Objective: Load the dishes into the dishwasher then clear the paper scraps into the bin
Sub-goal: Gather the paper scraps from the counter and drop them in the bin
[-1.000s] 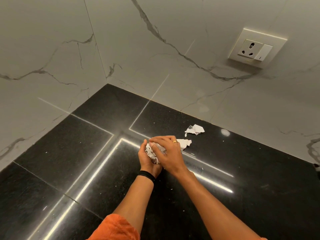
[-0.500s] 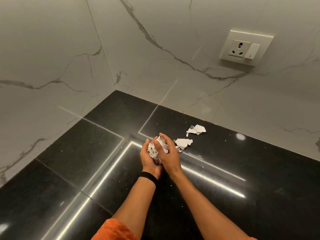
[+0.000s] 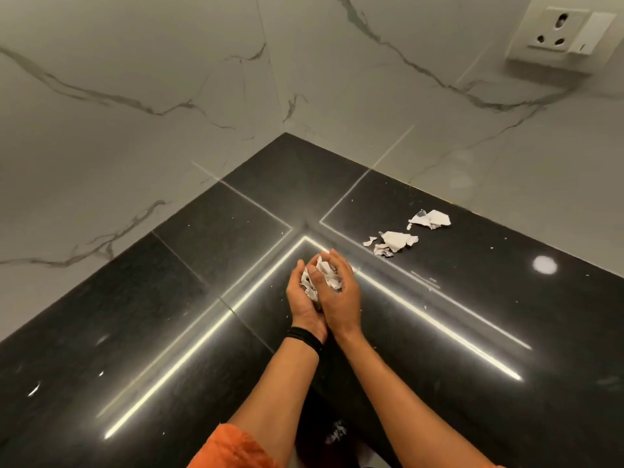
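Note:
A wad of crumpled white paper scraps [image 3: 323,275] sits cupped between both my hands above the black counter [image 3: 169,298]. My left hand [image 3: 301,300], with a black wristband, cradles the wad from the left and below. My right hand [image 3: 339,295] presses against it from the right, thumb on top. Two more clusters of torn paper lie on the counter beyond my hands: a nearer pile [image 3: 393,243] and a farther pile [image 3: 430,219] close to the back wall. No dishes, dishwasher or bin are in view.
The glossy black counter fills a corner between two marble-patterned walls [image 3: 135,113]. A white socket and switch plate [image 3: 560,35] sits on the right wall. Tiny white paper flecks [image 3: 427,283] dot the counter. Bright light strips reflect off the surface.
My right hand has turned from lying over the wad to pressing it from the side. Both hands drew back slightly from the piles on the counter, and the camera tilted down and right.

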